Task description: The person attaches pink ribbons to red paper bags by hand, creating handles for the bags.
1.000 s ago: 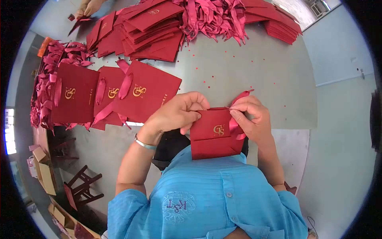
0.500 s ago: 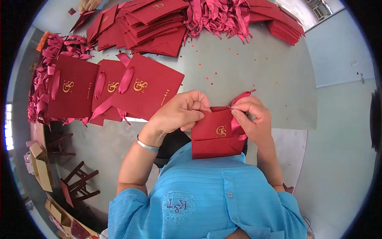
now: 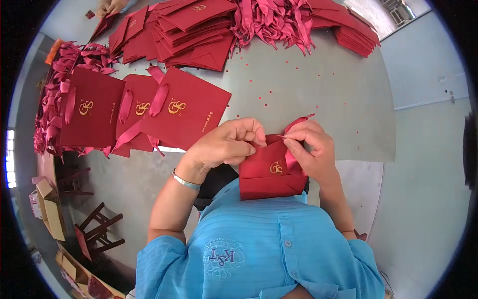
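Note:
A small dark red paper gift bag (image 3: 259,174) with a gold logo is held upright against my blue shirt, its mouth facing up. My left hand (image 3: 226,143), with a silver bangle at the wrist, grips the bag's top left edge, fingers curled over and partly inside the mouth. At the opposite edge my right hand (image 3: 314,149) is closed in a pinch on the thin tip of a pink ribbon (image 3: 300,120). More of that ribbon shows behind the bag and under the right fingers. Whether the tip passes through a hole is hard to make out.
Three finished-looking red bags (image 3: 186,107) with ribbon handles lie on the table (image 3: 343,109) at left. Farther back are a stack of flat bags (image 3: 191,37), a heap of pink ribbons (image 3: 271,22) and more bags (image 3: 353,37). Another person's hand (image 3: 110,7) shows top left. A stool (image 3: 99,229) lies below.
My right hand has moved slightly left with the ribbon tip, and the bag's top right edge has bent inward. My left fingers have shifted a little to the right at the bag's mouth.

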Available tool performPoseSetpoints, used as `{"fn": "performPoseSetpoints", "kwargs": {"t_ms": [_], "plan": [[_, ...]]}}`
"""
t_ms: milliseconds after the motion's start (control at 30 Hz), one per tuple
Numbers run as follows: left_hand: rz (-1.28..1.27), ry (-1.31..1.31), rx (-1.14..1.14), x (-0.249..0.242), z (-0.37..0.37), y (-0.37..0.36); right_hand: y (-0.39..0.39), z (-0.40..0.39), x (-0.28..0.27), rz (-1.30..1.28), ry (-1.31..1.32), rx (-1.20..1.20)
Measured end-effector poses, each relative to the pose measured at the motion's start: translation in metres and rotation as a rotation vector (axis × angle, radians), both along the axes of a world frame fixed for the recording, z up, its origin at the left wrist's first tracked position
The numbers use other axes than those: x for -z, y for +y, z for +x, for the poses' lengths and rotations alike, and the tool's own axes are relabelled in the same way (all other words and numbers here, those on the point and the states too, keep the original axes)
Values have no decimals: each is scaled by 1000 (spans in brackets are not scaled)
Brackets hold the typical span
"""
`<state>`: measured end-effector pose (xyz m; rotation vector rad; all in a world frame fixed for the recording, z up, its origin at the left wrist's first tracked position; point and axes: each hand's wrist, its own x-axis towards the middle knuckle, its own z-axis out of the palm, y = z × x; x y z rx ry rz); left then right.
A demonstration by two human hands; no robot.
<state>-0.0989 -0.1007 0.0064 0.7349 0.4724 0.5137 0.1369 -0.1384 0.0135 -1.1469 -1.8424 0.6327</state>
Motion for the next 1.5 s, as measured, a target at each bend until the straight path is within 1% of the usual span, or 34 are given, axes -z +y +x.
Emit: {"fn": "performPoseSetpoints", "kwargs": {"t_ms": [67,133,167,233,367,433,633,867,967,1033,1233,1367,1433,1500], "plan": [[-10,5,8,0,0,0,0,1,0,21,-32,-21],[79,88,-22,0,1,0,0,3,1,39,-71,9],[79,87,-22,-2,2,0,0,5,2,39,-71,8],[81,229,-99,-8,4,-3,-3,9,4,-24,-49,48],[57,161,-102,-3,6,-1,-5,7,2,-27,-39,68],[38,58,-36,-1,4,0,-4,6,0,11,-49,25],[33,-25,59,1,0,2,-4,2,-1,73,-81,6],[48,-4,62,0,1,2,-3,2,-1,96,-107,6],[78,47,42,-1,2,1,-4,4,2,63,-87,2],[96,125,21,-4,5,0,-5,3,2,71,-93,17],[155,107,-7,8,7,0,-4,2,3,61,-82,24],[150,153,6,-3,5,1,-5,3,3,48,-75,28],[81,160,19,-5,3,1,-4,4,3,56,-87,18],[84,172,12,-8,4,0,-4,4,3,54,-89,17]]}}
